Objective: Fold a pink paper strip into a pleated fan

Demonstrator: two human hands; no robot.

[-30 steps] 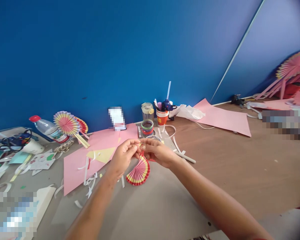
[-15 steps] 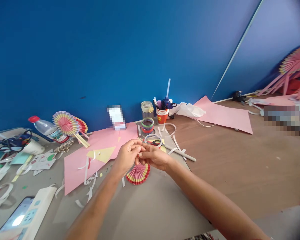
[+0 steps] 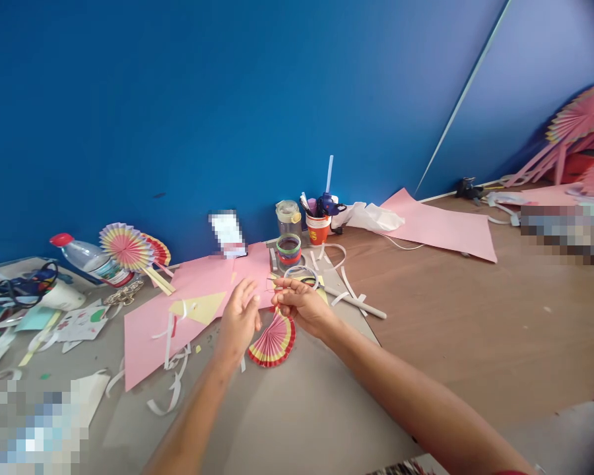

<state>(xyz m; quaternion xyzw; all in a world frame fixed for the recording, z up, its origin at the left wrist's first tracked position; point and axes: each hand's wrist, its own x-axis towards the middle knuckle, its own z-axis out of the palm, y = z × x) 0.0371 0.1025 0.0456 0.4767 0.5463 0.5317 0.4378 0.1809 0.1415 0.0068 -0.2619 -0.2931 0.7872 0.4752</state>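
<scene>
My right hand (image 3: 301, 305) is pinched above the small red, yellow and pink folded paper fan (image 3: 273, 340). What its fingers hold is too small to name; a thin red strand seems to show beside the fingertips. To the left, my left hand (image 3: 240, 316) has its fingers apart and holds nothing, a short gap from the right one. The fan lies spread on the grey mat (image 3: 297, 409), its narrow top near my right fingers. Scissors (image 3: 307, 281) lie partly hidden behind my right hand, by a roll of clear tape (image 3: 301, 272).
Behind are pink sheets (image 3: 198, 270), a stack of coloured rings (image 3: 289, 249), a red cup of pens (image 3: 318, 229) and a jar (image 3: 288, 214). A stick (image 3: 361, 303) lies right. A bottle (image 3: 86, 254) and round fan (image 3: 127, 247) are left.
My hands were together over the fan's top. My left hand has moved away to the left and opened; my right hand stays near the same place, and more of the fan shows.
</scene>
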